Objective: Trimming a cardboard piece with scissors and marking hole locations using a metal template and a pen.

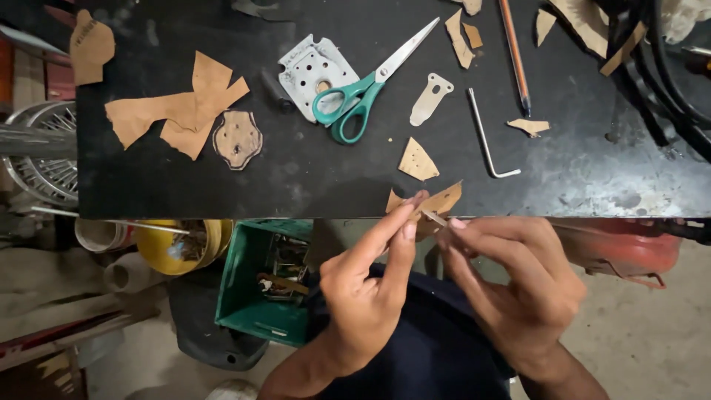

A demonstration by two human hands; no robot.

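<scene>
Dark and scuffed, the tabletop (311,174) stretched across the upper part of the workshop, with bare concrete floor below its edge. Just off that edge, the left hand (366,292) pinched a small tan piece of gasket paper (437,201) between thumb and forefinger, its grip closed on the scrap. It was a ragged, roughly triangular cutting, pale brown, held close over the person's lap. The right hand (518,278) had its fingers tight around a thin metal tool (435,218), whose tip met the scrap.

On the tabletop lay one pair of scissors (363,92) with teal handles, resting across one pale metal plate (315,74) pierced with holes. Beside them were one small metal bracket (429,98), one bent hex key (485,137) and one pencil (515,55). One cut gasket (237,138) with punched holes sat near a large torn sheet of the same brown paper (178,111), and a triangular offcut (418,160) with holes lay nearer the hands.

Under the tabletop, a green crate (255,311) held mixed metal parts, and a yellow tub (185,248) stood beside it; I could not tell its contents.
</scene>
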